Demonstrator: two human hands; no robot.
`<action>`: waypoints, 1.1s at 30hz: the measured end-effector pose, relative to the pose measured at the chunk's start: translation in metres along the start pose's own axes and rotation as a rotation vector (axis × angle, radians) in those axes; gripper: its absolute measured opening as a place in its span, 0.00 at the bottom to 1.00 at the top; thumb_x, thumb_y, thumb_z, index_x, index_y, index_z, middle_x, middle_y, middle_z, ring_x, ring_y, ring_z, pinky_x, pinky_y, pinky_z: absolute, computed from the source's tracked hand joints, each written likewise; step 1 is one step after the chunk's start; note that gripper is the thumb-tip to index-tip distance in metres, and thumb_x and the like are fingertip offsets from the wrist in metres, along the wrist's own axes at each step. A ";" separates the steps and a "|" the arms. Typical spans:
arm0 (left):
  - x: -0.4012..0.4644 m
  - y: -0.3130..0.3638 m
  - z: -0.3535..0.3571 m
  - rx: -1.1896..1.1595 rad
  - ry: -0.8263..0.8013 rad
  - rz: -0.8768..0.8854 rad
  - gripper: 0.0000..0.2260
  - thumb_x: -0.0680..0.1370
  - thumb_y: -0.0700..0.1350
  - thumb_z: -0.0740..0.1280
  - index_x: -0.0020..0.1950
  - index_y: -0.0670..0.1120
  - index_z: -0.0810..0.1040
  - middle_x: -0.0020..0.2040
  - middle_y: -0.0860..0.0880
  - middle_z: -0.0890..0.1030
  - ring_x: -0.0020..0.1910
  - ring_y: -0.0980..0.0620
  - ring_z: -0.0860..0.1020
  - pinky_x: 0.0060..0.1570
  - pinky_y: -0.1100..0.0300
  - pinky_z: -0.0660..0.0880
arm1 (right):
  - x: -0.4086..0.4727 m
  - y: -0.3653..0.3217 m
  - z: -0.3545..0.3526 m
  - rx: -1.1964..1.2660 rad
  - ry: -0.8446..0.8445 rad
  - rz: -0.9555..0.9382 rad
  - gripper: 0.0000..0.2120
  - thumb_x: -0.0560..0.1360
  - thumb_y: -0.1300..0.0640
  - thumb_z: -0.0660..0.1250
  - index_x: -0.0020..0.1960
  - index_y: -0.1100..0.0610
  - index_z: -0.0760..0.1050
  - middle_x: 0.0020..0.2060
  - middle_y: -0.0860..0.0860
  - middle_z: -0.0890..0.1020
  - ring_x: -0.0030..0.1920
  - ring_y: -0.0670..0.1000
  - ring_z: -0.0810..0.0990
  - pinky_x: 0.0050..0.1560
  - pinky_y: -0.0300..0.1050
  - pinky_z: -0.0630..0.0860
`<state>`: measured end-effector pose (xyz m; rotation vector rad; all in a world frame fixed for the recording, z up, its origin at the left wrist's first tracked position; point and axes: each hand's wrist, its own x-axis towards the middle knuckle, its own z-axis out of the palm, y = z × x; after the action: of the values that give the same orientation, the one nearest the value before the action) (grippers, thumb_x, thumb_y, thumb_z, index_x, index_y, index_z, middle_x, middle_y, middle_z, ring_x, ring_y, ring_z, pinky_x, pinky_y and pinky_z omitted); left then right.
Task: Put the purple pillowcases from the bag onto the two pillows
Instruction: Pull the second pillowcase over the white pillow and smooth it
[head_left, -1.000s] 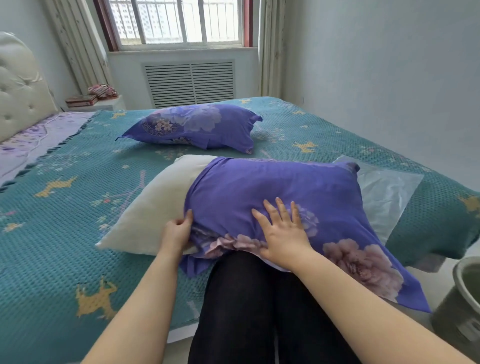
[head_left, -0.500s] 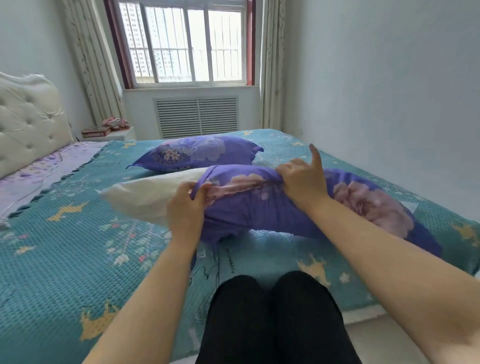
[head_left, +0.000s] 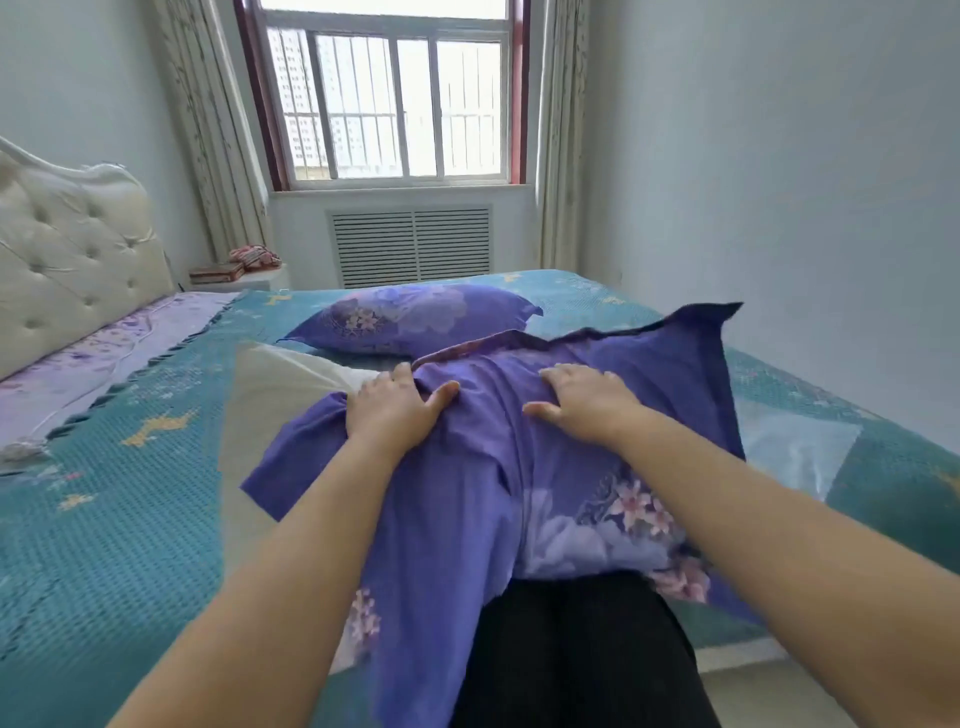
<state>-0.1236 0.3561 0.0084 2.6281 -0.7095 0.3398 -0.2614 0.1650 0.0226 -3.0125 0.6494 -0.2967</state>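
Observation:
A purple flowered pillowcase (head_left: 467, 499) covers most of a white pillow (head_left: 275, 384), whose bare end sticks out to the left. The pillow leans from the bed onto my legs. My left hand (head_left: 395, 410) grips the bunched fabric near the case's open edge, fingers curled over the top. My right hand (head_left: 582, 400) grips the fabric a little to the right, thumb spread. One loose corner of the case stands up at the far right. Behind, a second pillow in its purple pillowcase (head_left: 415, 319) lies flat on the bed. A clear plastic bag (head_left: 784, 447) lies flat at the right.
The teal bedspread (head_left: 104, 519) covers the bed. A cream tufted headboard (head_left: 67, 249) stands at left, a nightstand with books (head_left: 228, 273) in the far corner. The wall (head_left: 779, 208) runs close along the bed's right side. My black-clad legs (head_left: 571, 654) touch the bed's edge.
The half-cased pillow, held up off the bed half a second ago, has come down toward me and rests on my legs. Both hands have shifted onto its upper side.

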 end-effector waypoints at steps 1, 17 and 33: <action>-0.007 -0.001 0.010 0.025 -0.011 -0.030 0.39 0.73 0.72 0.53 0.71 0.43 0.62 0.68 0.40 0.71 0.67 0.40 0.68 0.63 0.45 0.65 | -0.008 -0.001 0.024 0.026 -0.058 0.000 0.32 0.76 0.34 0.55 0.73 0.51 0.60 0.74 0.52 0.61 0.74 0.53 0.60 0.71 0.56 0.60; -0.004 0.024 0.080 -0.303 -0.038 -0.209 0.14 0.78 0.50 0.58 0.57 0.43 0.72 0.58 0.38 0.78 0.59 0.38 0.75 0.56 0.48 0.68 | -0.042 -0.071 0.116 0.469 -0.008 -0.269 0.19 0.77 0.46 0.59 0.66 0.50 0.69 0.68 0.47 0.71 0.71 0.48 0.64 0.73 0.56 0.51; -0.022 -0.118 0.078 -0.147 0.045 -0.416 0.12 0.82 0.46 0.50 0.57 0.41 0.68 0.53 0.31 0.77 0.53 0.33 0.76 0.51 0.47 0.69 | -0.036 -0.028 0.144 -0.066 0.137 0.089 0.33 0.65 0.51 0.73 0.67 0.52 0.63 0.63 0.53 0.69 0.56 0.59 0.72 0.46 0.50 0.74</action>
<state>-0.0707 0.4254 -0.1052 2.5348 -0.1551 0.2136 -0.2539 0.2056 -0.1222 -3.0348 0.8165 -0.4896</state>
